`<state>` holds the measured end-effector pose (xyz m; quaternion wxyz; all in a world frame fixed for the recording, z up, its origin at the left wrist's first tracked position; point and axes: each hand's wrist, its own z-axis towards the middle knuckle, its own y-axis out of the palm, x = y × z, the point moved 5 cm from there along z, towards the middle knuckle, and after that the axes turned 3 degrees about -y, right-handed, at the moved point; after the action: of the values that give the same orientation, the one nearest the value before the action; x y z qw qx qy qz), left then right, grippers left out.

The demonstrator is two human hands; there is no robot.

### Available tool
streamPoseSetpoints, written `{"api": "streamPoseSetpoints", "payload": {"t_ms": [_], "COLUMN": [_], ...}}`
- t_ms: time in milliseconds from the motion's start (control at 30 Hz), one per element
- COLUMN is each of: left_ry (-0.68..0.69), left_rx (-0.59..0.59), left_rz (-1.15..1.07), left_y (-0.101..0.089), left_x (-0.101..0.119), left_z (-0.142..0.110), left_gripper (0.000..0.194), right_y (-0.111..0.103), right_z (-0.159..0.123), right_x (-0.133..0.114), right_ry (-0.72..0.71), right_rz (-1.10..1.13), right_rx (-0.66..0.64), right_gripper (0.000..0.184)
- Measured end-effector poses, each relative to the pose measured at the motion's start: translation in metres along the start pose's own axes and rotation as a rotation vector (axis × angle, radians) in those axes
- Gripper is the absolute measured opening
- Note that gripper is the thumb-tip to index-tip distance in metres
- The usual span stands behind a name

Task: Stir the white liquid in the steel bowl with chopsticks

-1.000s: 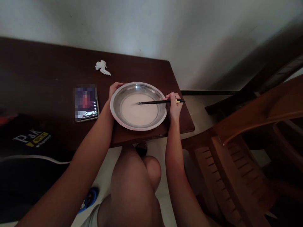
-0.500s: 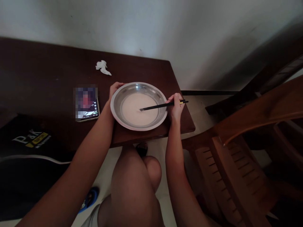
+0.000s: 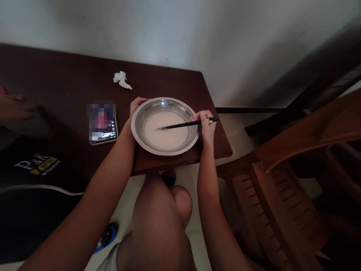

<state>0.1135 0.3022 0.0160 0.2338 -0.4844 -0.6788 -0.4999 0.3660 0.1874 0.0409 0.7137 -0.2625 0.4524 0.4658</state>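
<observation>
A wide steel basin rests near the front edge of the dark wooden table. Pale, milky liquid covers its bottom. My left hand grips the basin's left rim, its fingertips partly hidden behind the rim. At the right rim, my right hand is closed around a pair of black chopsticks with gold bands. The chopsticks slant left over the rim, and their tips dip into the liquid near the middle.
Left of the basin lies a phone with its screen lit. Crumpled white tissue sits behind it. Another person's hand shows at the far left, above a black cloth with lettering. A wooden chair stands at the right.
My right hand and the chopsticks have shifted left, their tips moving left through the liquid. My left hand stays on the rim. Another person's hand has appeared at the far left.
</observation>
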Motion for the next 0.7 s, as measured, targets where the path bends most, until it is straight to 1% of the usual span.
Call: {"api": "streamPoseSetpoints", "payload": {"t_ms": [100, 167, 300, 333, 367, 467, 500, 533, 567, 667, 700], "left_ry": [-0.022, -0.017, -0.001, -0.007, -0.011, -0.01, -0.009, -0.009, -0.009, -0.014, -0.021], "left_rx": [-0.013, -0.006, 0.012, 0.013, 0.014, 0.015, 0.009, 0.001, -0.005, -0.002, 0.002], "left_rz": [0.0, 0.001, 0.008, 0.013, 0.017, 0.008, 0.006, 0.006, 0.008, 0.002, -0.004], "left_y": [0.001, 0.0, -0.001, -0.001, -0.001, -0.001, -0.001, -0.001, -0.001, -0.003, -0.003], "left_x": [-0.001, -0.001, 0.0, -0.001, -0.001, -0.001, -0.001, -0.001, -0.001, -0.001, -0.002], "left_z": [0.001, 0.001, 0.001, 0.001, 0.001, 0.001, 0.001, 0.001, 0.002, 0.003, 0.003], "left_gripper": [0.023, 0.022, 0.02, 0.02, 0.02, 0.017, 0.015, 0.014, 0.013, 0.015, 0.016], "right_y": [-0.006, -0.008, -0.001, 0.0, 0.0, -0.007, -0.008, -0.008, -0.006, 0.002, 0.002], "right_z": [0.001, 0.002, 0.001, 0.001, 0.001, 0.002, 0.002, 0.002, 0.002, 0.001, 0.001], "right_x": [-0.001, 0.001, 0.004, 0.003, 0.002, 0.0, 0.001, 0.002, 0.003, 0.004, 0.004], "right_ry": [-0.04, -0.03, 0.023, 0.02, 0.009, -0.018, -0.012, 0.003, 0.024, 0.059, 0.055], "right_rz": [-0.009, -0.008, -0.042, -0.051, -0.055, -0.045, -0.038, -0.034, -0.032, -0.039, -0.038], "right_rx": [0.116, 0.14, 0.009, -0.001, 0.014, 0.133, 0.155, 0.15, 0.115, -0.026, -0.03], "right_gripper": [0.046, 0.048, 0.047, 0.047, 0.047, 0.051, 0.053, 0.054, 0.055, 0.053, 0.053]}}
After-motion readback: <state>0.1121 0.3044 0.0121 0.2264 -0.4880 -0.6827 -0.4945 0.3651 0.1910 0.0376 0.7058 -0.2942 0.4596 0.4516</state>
